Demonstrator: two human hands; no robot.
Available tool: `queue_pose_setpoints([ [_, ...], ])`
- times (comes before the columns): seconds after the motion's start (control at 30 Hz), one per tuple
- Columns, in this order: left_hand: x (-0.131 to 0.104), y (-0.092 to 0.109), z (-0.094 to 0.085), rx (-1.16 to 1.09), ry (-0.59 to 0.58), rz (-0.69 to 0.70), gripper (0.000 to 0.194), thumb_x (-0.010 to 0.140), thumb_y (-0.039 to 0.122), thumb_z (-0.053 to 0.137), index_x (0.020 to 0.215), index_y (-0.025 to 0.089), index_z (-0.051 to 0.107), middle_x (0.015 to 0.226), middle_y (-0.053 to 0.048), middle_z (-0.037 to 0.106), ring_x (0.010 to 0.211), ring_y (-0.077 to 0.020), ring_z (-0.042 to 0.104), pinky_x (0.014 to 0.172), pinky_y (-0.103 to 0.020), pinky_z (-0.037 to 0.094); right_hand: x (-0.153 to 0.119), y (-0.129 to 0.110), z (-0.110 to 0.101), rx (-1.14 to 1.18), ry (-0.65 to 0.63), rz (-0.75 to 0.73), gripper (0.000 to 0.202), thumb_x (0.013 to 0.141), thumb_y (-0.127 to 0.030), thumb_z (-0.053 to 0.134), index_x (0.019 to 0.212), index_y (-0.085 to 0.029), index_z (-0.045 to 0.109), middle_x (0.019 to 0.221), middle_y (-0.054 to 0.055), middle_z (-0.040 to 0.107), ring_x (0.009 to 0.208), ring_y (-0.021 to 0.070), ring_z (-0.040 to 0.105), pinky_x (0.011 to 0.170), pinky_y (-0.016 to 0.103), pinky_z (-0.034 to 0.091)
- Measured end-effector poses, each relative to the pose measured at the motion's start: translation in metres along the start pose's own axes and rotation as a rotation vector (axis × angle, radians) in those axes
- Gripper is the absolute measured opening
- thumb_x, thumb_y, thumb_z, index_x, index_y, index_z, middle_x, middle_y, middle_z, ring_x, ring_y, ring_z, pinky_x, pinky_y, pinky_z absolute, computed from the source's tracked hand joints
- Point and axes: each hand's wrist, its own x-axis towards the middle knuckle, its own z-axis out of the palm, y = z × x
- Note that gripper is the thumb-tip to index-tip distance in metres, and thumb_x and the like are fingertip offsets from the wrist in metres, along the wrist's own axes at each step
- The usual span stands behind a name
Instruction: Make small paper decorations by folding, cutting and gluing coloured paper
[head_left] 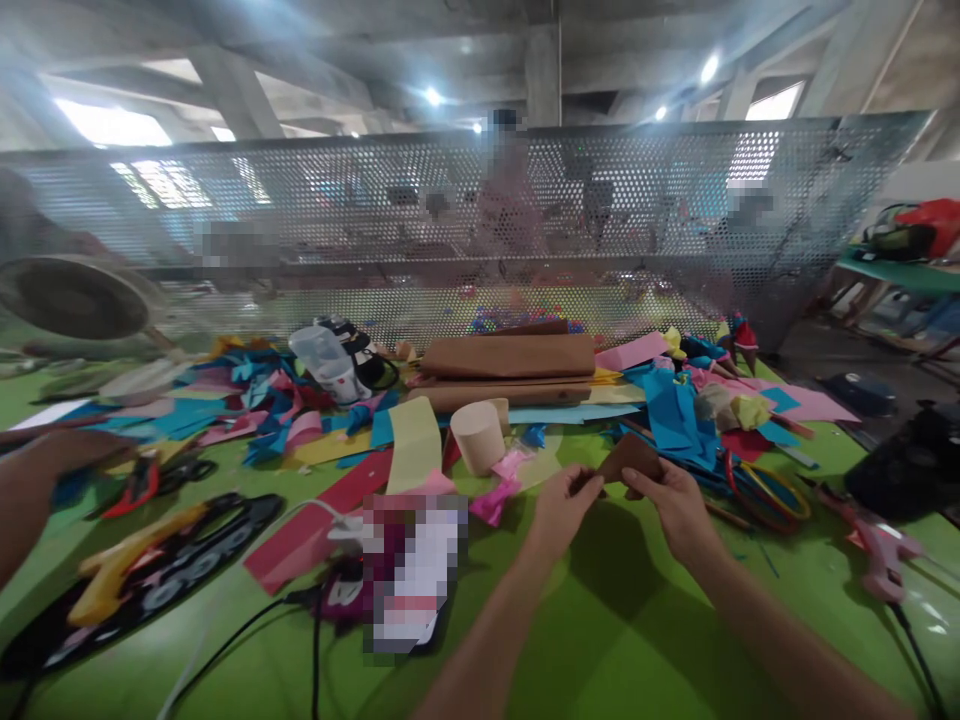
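Between my two hands, just above the green table (555, 650), is a small piece of brown paper (628, 455). My left hand (564, 505) pinches its left edge, and my right hand (673, 502) grips the right side with the thumb in front. Left of my left hand lie a pink paper bow (496, 492) and a cream roll of tape or paper (478, 438). Blue paper pieces (679, 415) and coloured hoops (772, 495) lie beyond and beside my right hand.
A pink glue gun (877, 550) lies at right; a yellow glue gun (135, 555) rests on a black tray (45, 630) at left. A phone (420, 580) and cables lie in front. Folded brown paper (510, 357) lies before a perforated metal screen (360, 220). Another person's arm (45, 480) reaches in at left.
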Motion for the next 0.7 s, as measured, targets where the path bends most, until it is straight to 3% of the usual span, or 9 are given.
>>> queue_pose_setpoints([
  [0.13,0.001,0.0012,0.0004,0.014,0.016,0.044,0.023,0.087,0.037,0.065,0.087,0.016,0.071,0.082,-0.006,0.074,0.078,-0.0199,0.066,0.074,-0.03,0.048,-0.0026,0.001,0.0035,-0.011,-0.074,0.016,0.037,0.064,-0.035,0.088,0.096,-0.018,0.077,0.086,0.005,0.077,0.065,0.0166,0.061,0.063,0.031,0.051],
  [0.37,0.0036,-0.0037,-0.0023,0.063,0.076,0.069,0.023,0.086,0.037,0.066,0.077,0.016,0.068,0.071,-0.002,0.068,0.07,-0.0172,0.061,0.068,-0.028,0.044,-0.0031,0.0014,0.002,-0.128,-0.063,-0.025,0.032,0.07,-0.039,0.084,0.092,-0.018,0.074,0.074,0.0,0.071,0.058,0.0132,0.056,0.056,0.027,0.045],
  [0.53,0.0059,-0.0069,-0.0017,0.015,0.038,0.067,0.025,0.085,0.039,0.067,0.094,0.016,0.071,0.09,-0.006,0.074,0.084,-0.0208,0.065,0.078,-0.031,0.049,-0.0013,0.0037,0.0002,-0.162,-0.097,-0.01,0.032,0.067,-0.041,0.085,0.086,-0.016,0.075,0.067,0.001,0.069,0.059,0.0148,0.057,0.054,0.027,0.045],
  [0.7,0.0067,-0.0074,-0.001,-0.049,0.069,0.039,0.024,0.084,0.039,0.067,0.085,0.016,0.07,0.081,-0.004,0.072,0.08,-0.0207,0.065,0.078,-0.032,0.05,-0.0011,0.0081,0.0028,-0.171,-0.132,0.004,0.032,0.067,-0.041,0.084,0.085,-0.016,0.074,0.069,0.003,0.071,0.059,0.0151,0.058,0.054,0.027,0.046],
])
